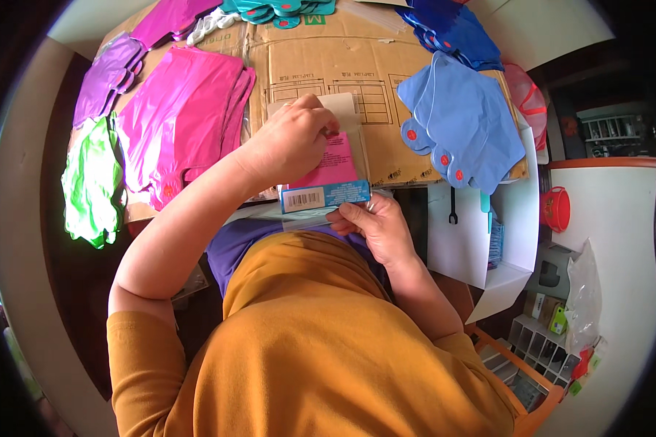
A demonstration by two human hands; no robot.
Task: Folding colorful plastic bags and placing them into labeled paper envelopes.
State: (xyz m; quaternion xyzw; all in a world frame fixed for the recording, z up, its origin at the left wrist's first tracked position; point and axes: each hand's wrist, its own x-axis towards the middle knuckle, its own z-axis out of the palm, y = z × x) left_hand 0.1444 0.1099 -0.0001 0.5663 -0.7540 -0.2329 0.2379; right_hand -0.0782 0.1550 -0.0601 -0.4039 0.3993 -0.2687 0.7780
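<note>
Small blue cardboard box (325, 197): held above the flattened brown cardboard sheet (342, 58), near its front edge. Right hand (375, 227) fingers clamped on box underside. Left hand (293, 142) fingers pinched on pink folded plastic piece (334, 164) standing in the box.

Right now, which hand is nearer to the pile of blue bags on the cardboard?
Right. The right hand holds the small blue box, just below-left of the blue bags. The left hand is farther left, on the pink sheet.

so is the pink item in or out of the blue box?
Partly in: the pink item sticks up out of the blue box, with the left hand on its top and the right hand holding the box.
</note>
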